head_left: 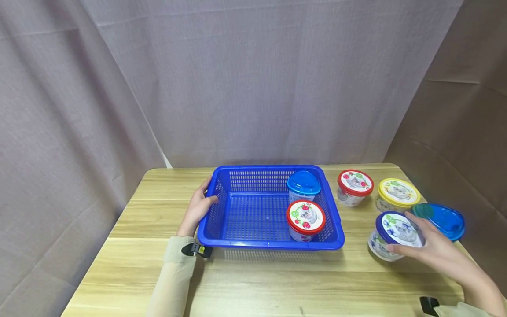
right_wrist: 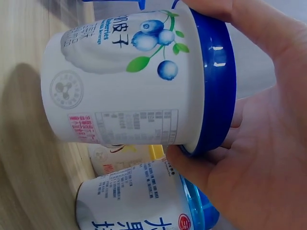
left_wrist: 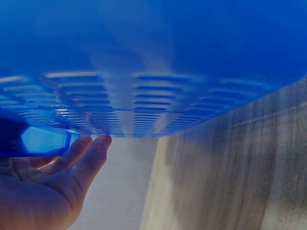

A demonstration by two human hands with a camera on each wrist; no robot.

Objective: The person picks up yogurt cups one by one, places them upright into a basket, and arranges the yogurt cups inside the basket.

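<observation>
My left hand (head_left: 196, 208) grips the left rim of a blue plastic basket (head_left: 273, 244), with the thumb over the edge and fingers outside; the left wrist view shows the fingers (left_wrist: 88, 155) against its slotted wall. Within the basket, on its right side, stand a cup with a light-blue domed lid (head_left: 303, 182) and a red-lidded strawberry yogurt cup (head_left: 306, 218). My right hand (head_left: 439, 248) holds a blueberry yogurt cup (head_left: 400, 231) around its dark-blue lid, right of the basket. In the right wrist view this yogurt cup (right_wrist: 124, 86) shows its printed side, close over the table.
Beyond the held cup stand a red-lidded cup (head_left: 355, 185) and a yellow-lidded cup (head_left: 397, 193). Another blue-domed cup (head_left: 443, 220) is near the table's right edge, partly behind my right hand. Grey curtains (head_left: 253, 88) hang behind the wooden table (head_left: 253, 286).
</observation>
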